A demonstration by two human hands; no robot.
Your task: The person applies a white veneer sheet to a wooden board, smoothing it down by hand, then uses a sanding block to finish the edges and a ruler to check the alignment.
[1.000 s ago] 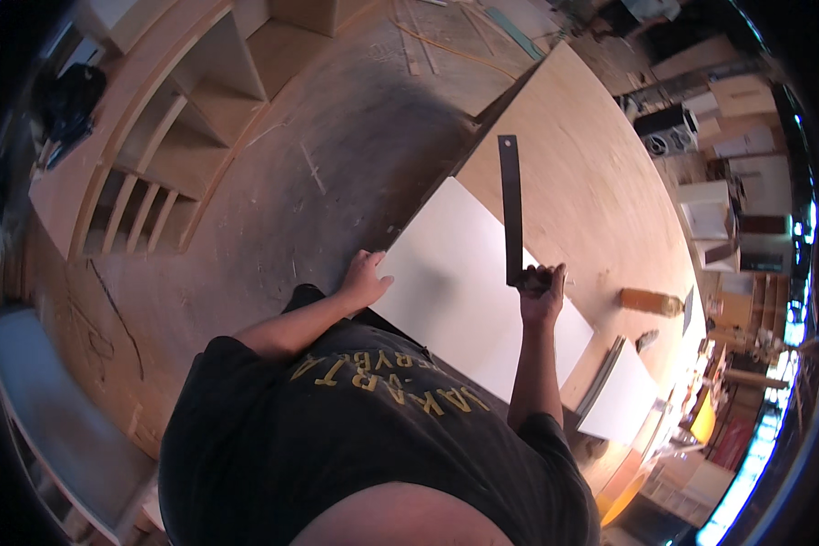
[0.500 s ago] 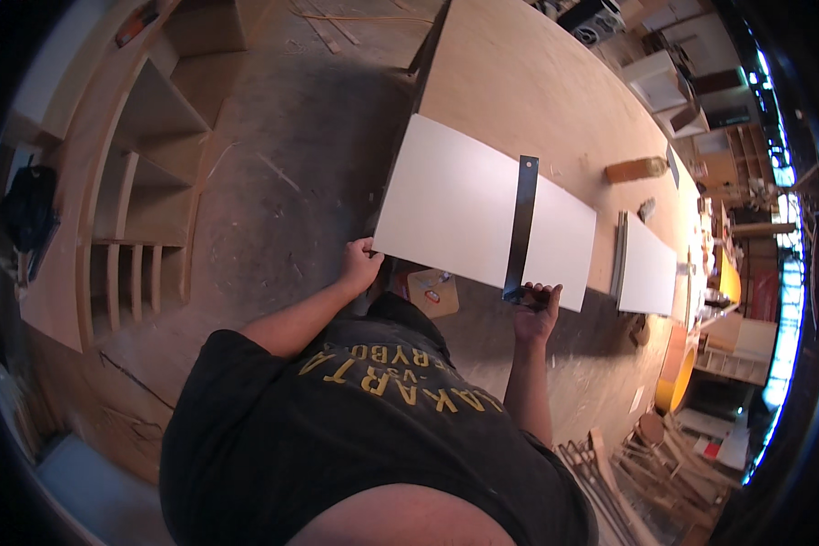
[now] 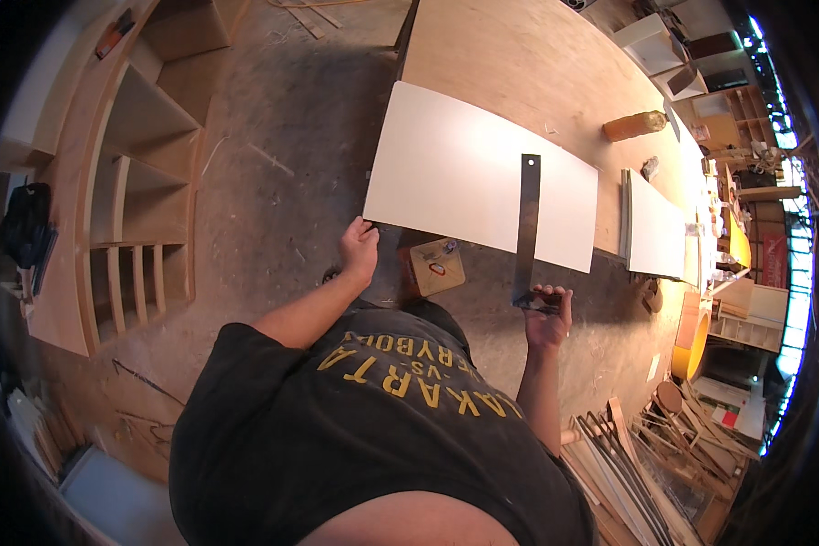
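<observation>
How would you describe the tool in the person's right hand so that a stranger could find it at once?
Start at the long plywood workbench and the large white rectangular panel lying on it. Across the panel's right part lies a dark flat metal square, its near end pinched by the right hand. It is the only long, dark, narrow strip on the white surface.

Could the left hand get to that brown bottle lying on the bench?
Probably not from here: the left hand grips the near corner of the white panel, and the bottle lies far across the bench, beyond the panel.
</observation>
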